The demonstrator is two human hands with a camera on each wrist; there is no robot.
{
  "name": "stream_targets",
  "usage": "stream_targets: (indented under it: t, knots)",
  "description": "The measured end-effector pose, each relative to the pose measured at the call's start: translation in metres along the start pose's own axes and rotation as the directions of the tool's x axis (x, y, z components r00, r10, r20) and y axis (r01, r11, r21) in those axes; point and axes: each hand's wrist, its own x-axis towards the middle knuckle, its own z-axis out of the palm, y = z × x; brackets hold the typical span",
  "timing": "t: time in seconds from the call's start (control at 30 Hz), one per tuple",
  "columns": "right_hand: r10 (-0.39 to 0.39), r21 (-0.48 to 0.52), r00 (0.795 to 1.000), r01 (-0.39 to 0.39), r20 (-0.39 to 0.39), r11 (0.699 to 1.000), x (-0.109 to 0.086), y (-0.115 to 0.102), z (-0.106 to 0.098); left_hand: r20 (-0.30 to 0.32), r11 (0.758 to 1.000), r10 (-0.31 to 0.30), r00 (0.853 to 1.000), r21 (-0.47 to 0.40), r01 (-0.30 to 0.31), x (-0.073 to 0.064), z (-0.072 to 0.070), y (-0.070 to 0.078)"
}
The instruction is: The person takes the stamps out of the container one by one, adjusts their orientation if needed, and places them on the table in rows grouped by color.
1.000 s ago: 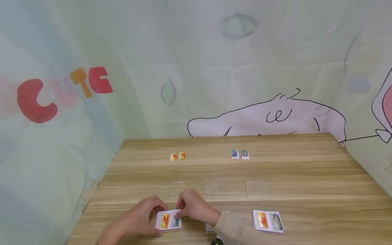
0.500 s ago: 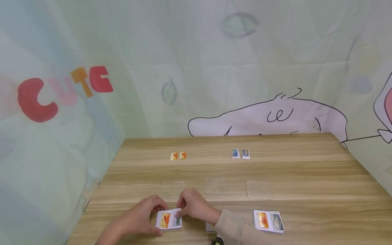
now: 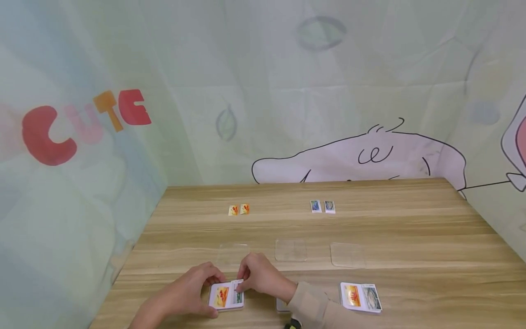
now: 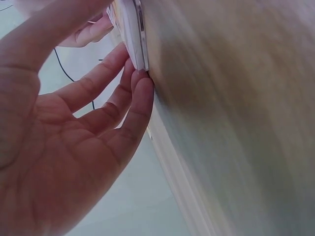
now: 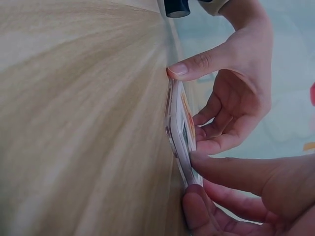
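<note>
A white square block with a clear plastic edge (image 3: 211,299) lies on the table, bearing two small picture cards side by side. My left hand (image 3: 186,290) grips it across, thumb at the near edge and fingers at the far edge. In the left wrist view, the left fingertips (image 4: 142,91) touch its rim. My right hand (image 3: 263,278) pinches the right-hand green picture card (image 3: 237,299) at the block's right side. Its thumb presses on the card's face, while the forefinger curls at the block's edge in the right wrist view. The orange picture card (image 3: 222,297) sits on the left half.
A similar block with orange and grey pictures (image 3: 360,297) lies to the right; another block (image 3: 281,305) is partly under the right sleeve (image 3: 308,301). Clear square plates (image 3: 290,250) lie beyond. Two orange cards (image 3: 244,209) and two blue-grey cards (image 3: 329,207) lie farther back.
Both hands stay nearly in place on the block. The green picture card has shifted slightly under the right thumb.
</note>
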Motion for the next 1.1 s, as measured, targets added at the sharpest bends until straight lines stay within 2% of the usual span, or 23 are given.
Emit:
stream_targets:
  t: [0.33,1.1]
  knots:
    - [-0.006,0.033,1.0,0.006,-0.014,0.999,-0.0004,0.0008,0.0002,0.003,1.0,0.016,1.0,0.001,-0.016,0.0001,-0.0001,-0.0013]
    - [0.057,0.126,0.998,-0.054,-0.014,0.991,-0.0022,-0.0004,0.0012,0.019,1.0,-0.017,1.0,-0.025,0.017,0.0029,0.0001,-0.002]
